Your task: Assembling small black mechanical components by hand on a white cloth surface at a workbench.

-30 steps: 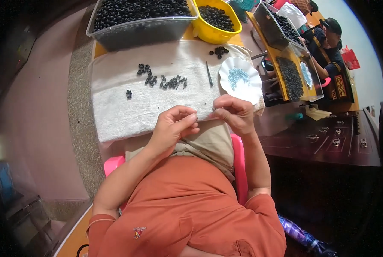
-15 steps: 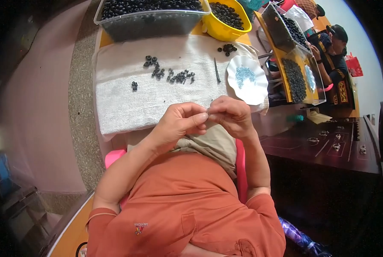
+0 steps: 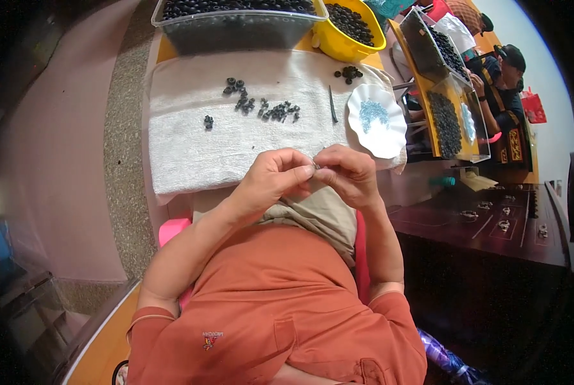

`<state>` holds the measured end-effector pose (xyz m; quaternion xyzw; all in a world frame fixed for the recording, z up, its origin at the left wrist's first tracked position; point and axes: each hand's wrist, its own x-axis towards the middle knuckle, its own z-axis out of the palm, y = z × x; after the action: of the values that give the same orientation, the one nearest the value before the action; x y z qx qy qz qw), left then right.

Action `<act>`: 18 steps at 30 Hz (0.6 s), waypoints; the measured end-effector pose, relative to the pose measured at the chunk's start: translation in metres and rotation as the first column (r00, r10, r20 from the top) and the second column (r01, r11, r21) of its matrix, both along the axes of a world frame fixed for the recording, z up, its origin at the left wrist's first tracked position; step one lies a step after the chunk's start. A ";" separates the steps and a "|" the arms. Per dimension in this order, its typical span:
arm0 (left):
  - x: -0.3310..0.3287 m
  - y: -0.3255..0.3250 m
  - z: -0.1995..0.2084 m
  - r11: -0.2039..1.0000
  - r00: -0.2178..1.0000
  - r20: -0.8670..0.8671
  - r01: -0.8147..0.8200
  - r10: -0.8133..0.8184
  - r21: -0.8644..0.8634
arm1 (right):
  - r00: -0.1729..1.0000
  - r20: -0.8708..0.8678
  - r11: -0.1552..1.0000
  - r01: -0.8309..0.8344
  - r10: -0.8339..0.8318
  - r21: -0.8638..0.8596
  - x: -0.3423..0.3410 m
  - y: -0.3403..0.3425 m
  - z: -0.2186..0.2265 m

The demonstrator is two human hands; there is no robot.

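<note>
Over the near edge of the white cloth (image 3: 197, 157), the left hand (image 3: 275, 176) and the right hand (image 3: 350, 172) meet at their tips, thumb against forefinger on each, with 1 small dark piece (image 3: 316, 165) pinched between them. Most of it is covered, so its exact shape cannot be told. Work on it looks unfinished, as it is up in the fingers and not yet set down.

Beyond the hands, loose black bits lie in a middle cluster (image 3: 277, 113), beside an upper-left cluster (image 3: 242, 102), with a small group (image 3: 208, 122) apart to the left and a round-pieced pile (image 3: 348, 74) near the cloth's far right corner. Which of these are finished and which are waiting, I cannot tell. Plenty seems left: at the far side, a clear tub (image 3: 235, 36) and a yellow basin (image 3: 351, 54) hold many more black pieces. To the right, pale blue bits (image 3: 373, 114) partly cover a scalloped white plate (image 3: 393, 140); a slim dark tool (image 3: 332, 104) lies near it, untouched.
</note>
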<state>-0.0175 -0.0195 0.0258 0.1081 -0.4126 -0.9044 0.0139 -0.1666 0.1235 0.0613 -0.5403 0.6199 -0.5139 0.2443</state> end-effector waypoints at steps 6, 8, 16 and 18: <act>-0.001 0.001 0.000 0.999 0.999 0.019 -0.040 0.040 -0.007 | 0.996 -0.080 0.999 0.028 -0.030 -0.022 0.002 -0.001 -0.006; -0.001 0.002 -0.002 0.999 0.999 0.013 -0.046 0.046 -0.006 | 0.995 -0.095 1.000 0.026 -0.027 -0.016 0.002 -0.001 -0.008; -0.001 0.001 0.000 0.994 0.996 0.002 -0.087 0.087 -0.073 | 0.988 0.155 0.999 0.018 -0.023 0.033 0.006 -0.001 -0.006; -0.001 0.001 -0.002 0.985 0.996 -0.030 -0.091 0.087 -0.148 | 0.969 0.246 0.999 0.009 -0.021 0.051 0.006 -0.001 -0.006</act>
<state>-0.0186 -0.0188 0.0234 0.1143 -0.4735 -0.8708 0.0672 -0.1608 0.1225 0.0548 -0.4612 0.6015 -0.5633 0.3289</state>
